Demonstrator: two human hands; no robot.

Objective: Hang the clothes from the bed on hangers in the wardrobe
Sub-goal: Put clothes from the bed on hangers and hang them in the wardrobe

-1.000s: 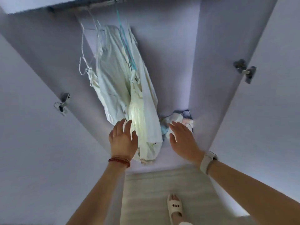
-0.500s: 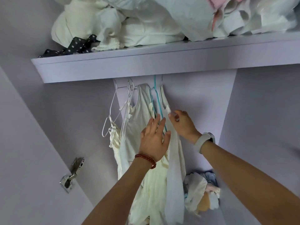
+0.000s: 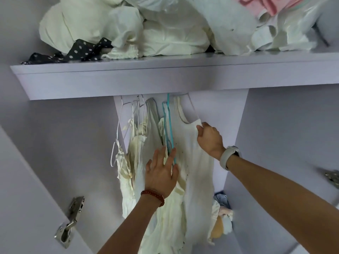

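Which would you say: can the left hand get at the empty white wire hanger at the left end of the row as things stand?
Probably yes. The left hand lies open on the hung clothes, holding nothing, and the white wire hanger hangs bare just to its left, with nothing in front of it. The right hand is busy pinching the white top.
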